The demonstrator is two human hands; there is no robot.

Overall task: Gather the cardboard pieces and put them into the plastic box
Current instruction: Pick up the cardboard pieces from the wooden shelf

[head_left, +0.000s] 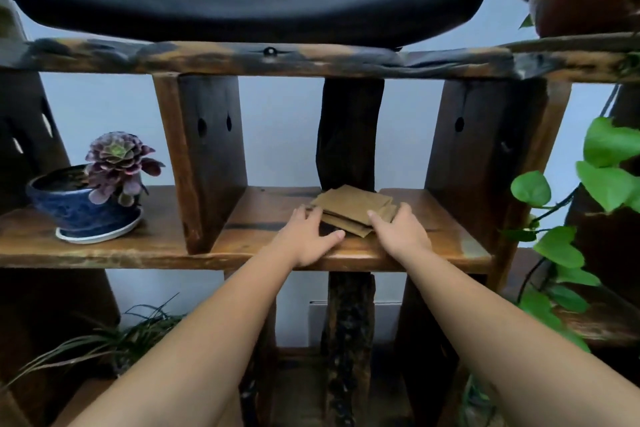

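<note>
A small stack of brown cardboard pieces (349, 206) lies on the wooden shelf (263, 218), in the middle compartment, in front of a dark post. My left hand (306, 236) rests flat on the shelf with its fingertips at the stack's left edge. My right hand (398, 229) touches the stack's right side, thumb on top of the pieces and fingers around the right edge. Whether the stack is lifted off the shelf I cannot tell. No plastic box is in view.
A blue pot with a purple succulent (93, 198) stands on the shelf to the left. Wooden uprights (204, 156) wall the compartment on both sides. A black curved cushion (242, 7) lies on the upper shelf. Green vine leaves (588, 184) hang at right.
</note>
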